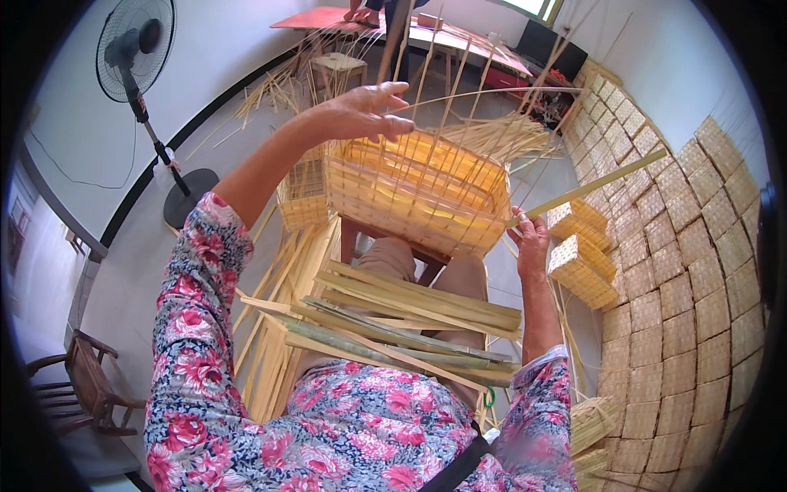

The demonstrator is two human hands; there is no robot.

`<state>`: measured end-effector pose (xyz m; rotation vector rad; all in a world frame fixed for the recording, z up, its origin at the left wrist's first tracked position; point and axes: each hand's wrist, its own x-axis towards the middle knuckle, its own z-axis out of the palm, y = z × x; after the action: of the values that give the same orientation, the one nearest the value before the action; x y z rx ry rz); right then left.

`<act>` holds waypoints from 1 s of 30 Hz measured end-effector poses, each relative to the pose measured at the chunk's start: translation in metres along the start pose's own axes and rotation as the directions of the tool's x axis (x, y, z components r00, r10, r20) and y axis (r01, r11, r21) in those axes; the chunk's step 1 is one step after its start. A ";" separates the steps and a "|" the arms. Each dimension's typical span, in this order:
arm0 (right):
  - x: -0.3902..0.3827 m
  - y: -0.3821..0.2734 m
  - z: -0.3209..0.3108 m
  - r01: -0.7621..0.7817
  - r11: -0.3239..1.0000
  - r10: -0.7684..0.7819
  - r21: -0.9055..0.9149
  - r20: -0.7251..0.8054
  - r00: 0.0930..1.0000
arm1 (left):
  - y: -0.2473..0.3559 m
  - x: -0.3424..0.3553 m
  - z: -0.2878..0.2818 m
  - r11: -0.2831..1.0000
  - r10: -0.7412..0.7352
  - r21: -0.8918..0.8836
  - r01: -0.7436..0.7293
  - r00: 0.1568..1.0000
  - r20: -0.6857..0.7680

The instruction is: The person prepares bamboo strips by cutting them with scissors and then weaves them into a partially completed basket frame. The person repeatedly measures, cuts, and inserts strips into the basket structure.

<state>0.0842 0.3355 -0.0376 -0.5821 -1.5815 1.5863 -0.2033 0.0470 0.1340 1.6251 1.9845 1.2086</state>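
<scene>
In front of me, above my knees, is a partly woven bamboo basket (418,193) with yellowish walls and long loose stakes rising from its rim. My left hand (365,113) is over the basket's far left rim, its fingers stretched and apart beside the upright stakes. A thin strip curves from near its fingertips toward the right. At the basket's right corner my right hand (531,236) is closed, pinching a flat greenish bamboo strip (611,182) that sticks out to the upper right. Several split bamboo strips (418,299) lie across my lap.
Finished woven baskets (582,266) stand on the floor at right, near tall stacks of woven pieces (656,303) along the wall. A standing fan (135,57) and a wooden chair (90,385) are at left. Another person's hand (361,15) rests at a red table (320,18).
</scene>
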 end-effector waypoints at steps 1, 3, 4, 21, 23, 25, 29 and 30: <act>-0.002 -0.002 0.000 0.017 1.000 -0.017 -0.018 0.006 1.000 | 0.003 0.002 -0.001 0.999 0.006 0.048 -0.007 0.999 0.031; -0.009 -0.002 0.004 0.040 0.998 -0.040 -0.046 0.011 0.999 | 0.008 0.006 0.000 0.989 0.011 0.144 -0.027 0.994 0.108; -0.011 -0.002 0.008 0.046 0.997 -0.045 -0.055 0.011 0.999 | 0.004 0.010 -0.003 0.965 0.073 0.238 -0.108 0.986 0.150; -0.010 -0.003 0.029 0.270 0.957 -0.272 -0.102 -0.005 0.962 | 0.062 0.035 0.026 0.961 0.261 -0.043 -0.272 0.854 0.451; -0.015 -0.012 0.034 0.253 0.965 -0.258 -0.062 -0.074 0.963 | 0.077 0.037 0.041 0.925 0.332 -0.011 -0.379 0.795 0.507; -0.019 -0.024 0.036 0.231 0.972 -0.235 -0.051 -0.107 0.966 | 0.090 0.035 0.056 0.951 0.218 0.066 -0.301 0.809 0.546; -0.033 -0.043 0.044 0.353 0.931 -0.349 0.097 -0.055 0.936 | 0.053 0.047 0.081 0.989 0.061 0.091 -0.120 0.873 0.484; -0.039 -0.049 0.043 0.350 0.931 -0.348 0.107 -0.031 0.937 | 0.060 0.046 0.084 0.997 0.023 0.051 -0.055 0.873 0.487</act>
<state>0.0831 0.2732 0.0068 -0.2308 -1.4809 1.3860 -0.1209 0.1234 0.1411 1.7898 1.6840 0.6557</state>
